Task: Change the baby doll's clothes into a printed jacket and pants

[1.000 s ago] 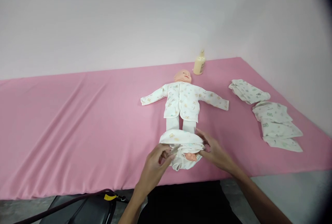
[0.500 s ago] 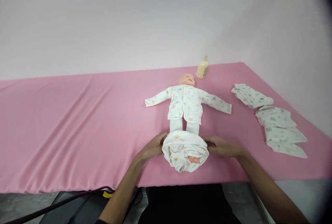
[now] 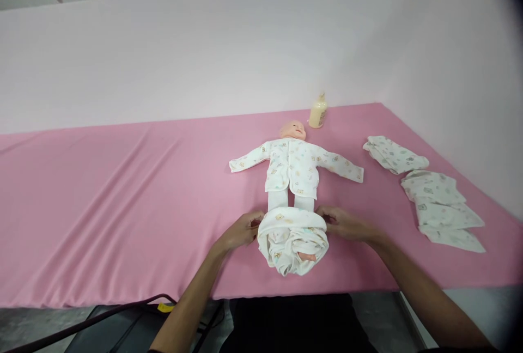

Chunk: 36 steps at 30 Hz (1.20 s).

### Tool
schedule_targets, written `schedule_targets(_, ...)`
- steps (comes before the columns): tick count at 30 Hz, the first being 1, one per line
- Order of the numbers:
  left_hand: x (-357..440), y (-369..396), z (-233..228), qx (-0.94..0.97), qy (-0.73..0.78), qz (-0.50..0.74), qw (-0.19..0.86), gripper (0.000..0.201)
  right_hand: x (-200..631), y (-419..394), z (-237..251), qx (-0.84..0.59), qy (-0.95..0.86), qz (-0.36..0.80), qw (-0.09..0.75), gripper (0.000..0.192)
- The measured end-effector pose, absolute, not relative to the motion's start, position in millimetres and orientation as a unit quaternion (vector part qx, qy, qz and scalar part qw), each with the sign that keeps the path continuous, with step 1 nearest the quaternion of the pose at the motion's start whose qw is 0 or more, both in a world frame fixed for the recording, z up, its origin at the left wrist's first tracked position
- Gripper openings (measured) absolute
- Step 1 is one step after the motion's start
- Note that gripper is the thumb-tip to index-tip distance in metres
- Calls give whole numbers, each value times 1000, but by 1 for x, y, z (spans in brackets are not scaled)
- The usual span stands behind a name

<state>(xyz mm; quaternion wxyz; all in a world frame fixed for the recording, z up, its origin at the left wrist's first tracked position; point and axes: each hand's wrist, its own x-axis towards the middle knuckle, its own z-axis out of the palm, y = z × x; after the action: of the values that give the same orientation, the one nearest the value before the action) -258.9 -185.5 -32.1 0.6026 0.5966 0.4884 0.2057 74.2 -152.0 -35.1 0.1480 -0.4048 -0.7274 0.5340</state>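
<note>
On its back lies a baby doll (image 3: 292,130), head toward the wall, wearing a white printed jacket (image 3: 291,165) with both sleeves spread. Bunched white printed baby pants (image 3: 292,217) surround the doll's lower legs, and a bit of a foot shows inside the folds. My left hand (image 3: 244,229) pinches the left side of the pants' waistband, fingers curled. At the opposite side, my right hand (image 3: 341,223) grips the waistband with thumb and fingers closed. Some fingertips are hidden behind the cloth.
A pink cloth (image 3: 122,206) covers the table. Behind the doll's head stands a pale yellow pump bottle (image 3: 317,111). Folded printed garments (image 3: 441,206) lie at the right, near the side wall. A dark cable (image 3: 93,320) runs below the front edge at left.
The waistband has shifted slightly up the doll's legs, with both hands still on it. The whole view has tilted up a little.
</note>
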Motion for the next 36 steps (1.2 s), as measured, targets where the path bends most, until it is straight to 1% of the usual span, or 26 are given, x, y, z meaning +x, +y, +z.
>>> schedule_targets(4, -262, -180, -36, 578, 510, 210, 601, 28, 69, -149, -50, -455, -708, 499, 208, 24)
schedule_targets(6, -263, -177, -38, 562, 524, 219, 601, 28, 65, -149, -59, -494, -693, 460, 254, 19)
schedule_targets(9, -260, -173, -40, 552, 542, 239, 587, 24, 60, -150, -65, -549, -674, 396, 297, 20)
schedule_targets(12, -255, -173, -36, 572, 551, 256, 551, 19, 55, -157, -58, -539, -673, 388, 325, 15)
schedule_targets(14, -252, -175, -30, 591, 543, 267, 533, 20, 49, -161, -47, -516, -690, 373, 345, 17)
schedule_targets(16, -251, -176, -23, 600, 534, 269, 531, 23, 44, -162, -35, -486, -726, 363, 324, 20)
schedule_targets(23, -260, -175, -20, 586, 484, 246, 602, 25, 41, -146, -2, -384, -813, 414, 144, 18)
schedule_targets(25, -263, -175, -22, 579, 466, 245, 623, 25, 42, -143, 6, -363, -828, 417, 96, 13)
schedule_targets(27, -265, -175, -23, 572, 459, 239, 637, 27, 43, -141, 12, -347, -834, 423, 64, 8)
schedule_targets(29, -266, -176, -23, 568, 462, 229, 641, 31, 42, -140, 15, -334, -836, 434, 38, 7)
schedule_targets(32, -265, -176, -25, 568, 466, 218, 643, 35, 41, -138, 12, -332, -837, 433, 49, 14)
schedule_targets(36, -264, -173, -28, 559, 457, 248, 646, 37, 44, -134, 0, -353, -830, 410, 133, 28)
